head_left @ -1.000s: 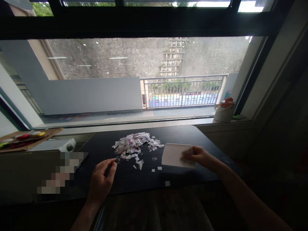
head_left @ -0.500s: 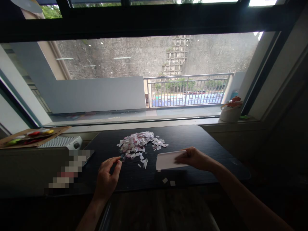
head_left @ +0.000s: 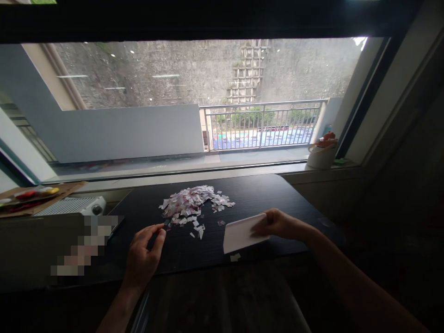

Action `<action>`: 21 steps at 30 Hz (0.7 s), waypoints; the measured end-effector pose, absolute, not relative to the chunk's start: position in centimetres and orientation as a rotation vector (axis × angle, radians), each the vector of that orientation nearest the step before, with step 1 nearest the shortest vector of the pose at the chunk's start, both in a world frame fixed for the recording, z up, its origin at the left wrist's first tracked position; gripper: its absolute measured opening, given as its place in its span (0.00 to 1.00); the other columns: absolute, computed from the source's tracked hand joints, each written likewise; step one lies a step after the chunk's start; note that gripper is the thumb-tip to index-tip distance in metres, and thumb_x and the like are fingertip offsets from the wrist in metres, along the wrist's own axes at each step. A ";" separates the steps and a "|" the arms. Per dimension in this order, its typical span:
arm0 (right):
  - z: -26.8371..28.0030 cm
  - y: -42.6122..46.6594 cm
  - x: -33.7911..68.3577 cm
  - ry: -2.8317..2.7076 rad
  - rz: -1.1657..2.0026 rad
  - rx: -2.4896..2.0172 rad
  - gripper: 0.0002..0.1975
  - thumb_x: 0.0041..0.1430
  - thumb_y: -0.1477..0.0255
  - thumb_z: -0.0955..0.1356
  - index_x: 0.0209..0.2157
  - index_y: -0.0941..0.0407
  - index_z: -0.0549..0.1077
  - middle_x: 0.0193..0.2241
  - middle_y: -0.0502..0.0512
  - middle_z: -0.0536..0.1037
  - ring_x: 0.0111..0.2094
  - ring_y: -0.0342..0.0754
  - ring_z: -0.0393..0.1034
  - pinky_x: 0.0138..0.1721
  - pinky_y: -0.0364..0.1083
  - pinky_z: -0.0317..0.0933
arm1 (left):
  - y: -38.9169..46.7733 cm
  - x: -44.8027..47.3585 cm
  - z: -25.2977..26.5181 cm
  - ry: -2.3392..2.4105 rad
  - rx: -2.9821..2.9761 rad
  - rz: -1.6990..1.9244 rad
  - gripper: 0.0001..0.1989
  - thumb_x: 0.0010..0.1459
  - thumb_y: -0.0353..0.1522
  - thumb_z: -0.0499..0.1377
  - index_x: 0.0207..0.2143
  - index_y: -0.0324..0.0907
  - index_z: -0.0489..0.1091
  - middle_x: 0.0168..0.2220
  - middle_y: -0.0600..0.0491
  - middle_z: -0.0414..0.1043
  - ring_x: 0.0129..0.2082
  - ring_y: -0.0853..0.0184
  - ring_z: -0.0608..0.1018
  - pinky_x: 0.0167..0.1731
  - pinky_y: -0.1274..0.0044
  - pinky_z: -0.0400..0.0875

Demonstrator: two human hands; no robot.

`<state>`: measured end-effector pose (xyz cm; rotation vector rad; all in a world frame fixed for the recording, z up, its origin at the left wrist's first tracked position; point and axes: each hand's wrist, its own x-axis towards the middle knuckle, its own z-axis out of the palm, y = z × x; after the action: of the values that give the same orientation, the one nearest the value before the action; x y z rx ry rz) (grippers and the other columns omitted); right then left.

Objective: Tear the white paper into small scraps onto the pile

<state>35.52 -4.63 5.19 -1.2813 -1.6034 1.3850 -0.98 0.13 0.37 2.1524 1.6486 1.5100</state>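
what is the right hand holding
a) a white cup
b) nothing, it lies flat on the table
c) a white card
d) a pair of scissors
c: the right hand grips a white card by its edge, just above the dark table, right of the paper scraps.
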 end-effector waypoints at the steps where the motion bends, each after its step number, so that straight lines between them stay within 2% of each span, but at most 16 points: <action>1: 5.4 -4.9 35.8 -1.603 1.399 -1.287 0.16 0.40 0.62 0.77 0.28 0.60 0.80 0.27 0.54 0.83 0.28 0.47 0.76 0.35 0.45 0.69 | 0.1 -1.0 0.4 1.651 2.149 1.510 0.17 0.53 0.45 0.53 0.35 0.42 0.74 0.37 0.48 0.77 0.43 0.58 0.75 0.48 0.66 0.69; 6: 5.9 -6.3 37.5 -1.545 1.447 -1.293 0.15 0.38 0.65 0.78 0.28 0.60 0.80 0.28 0.53 0.83 0.29 0.46 0.77 0.36 0.44 0.69 | 0.2 -1.1 0.2 1.662 2.132 1.520 0.17 0.53 0.45 0.54 0.35 0.43 0.73 0.38 0.49 0.77 0.43 0.58 0.75 0.48 0.67 0.69; 10: 5.4 -6.6 37.9 -1.510 1.369 -1.299 0.14 0.41 0.64 0.77 0.28 0.59 0.80 0.28 0.53 0.83 0.29 0.46 0.77 0.35 0.44 0.69 | 0.1 -1.0 0.2 1.655 2.148 1.526 0.16 0.54 0.44 0.54 0.35 0.44 0.73 0.37 0.50 0.77 0.43 0.58 0.75 0.48 0.67 0.69; 16: 5.2 -6.8 38.4 -1.517 1.390 -1.327 0.16 0.40 0.62 0.77 0.29 0.60 0.81 0.29 0.55 0.84 0.30 0.49 0.77 0.34 0.45 0.69 | 0.0 -1.0 0.4 1.654 2.158 1.509 0.16 0.53 0.44 0.54 0.35 0.45 0.73 0.38 0.50 0.77 0.43 0.58 0.76 0.47 0.67 0.70; 21: 5.1 -6.8 39.0 -1.488 1.401 -1.321 0.15 0.44 0.64 0.76 0.30 0.60 0.81 0.30 0.54 0.83 0.30 0.46 0.76 0.34 0.43 0.68 | 0.1 -1.0 0.4 1.657 2.152 1.505 0.17 0.53 0.45 0.54 0.35 0.43 0.73 0.37 0.48 0.77 0.43 0.57 0.75 0.48 0.65 0.69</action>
<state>39.02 -6.83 5.10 -1.3209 -1.4878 1.4009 -0.97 0.14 0.38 2.1525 1.6567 1.5046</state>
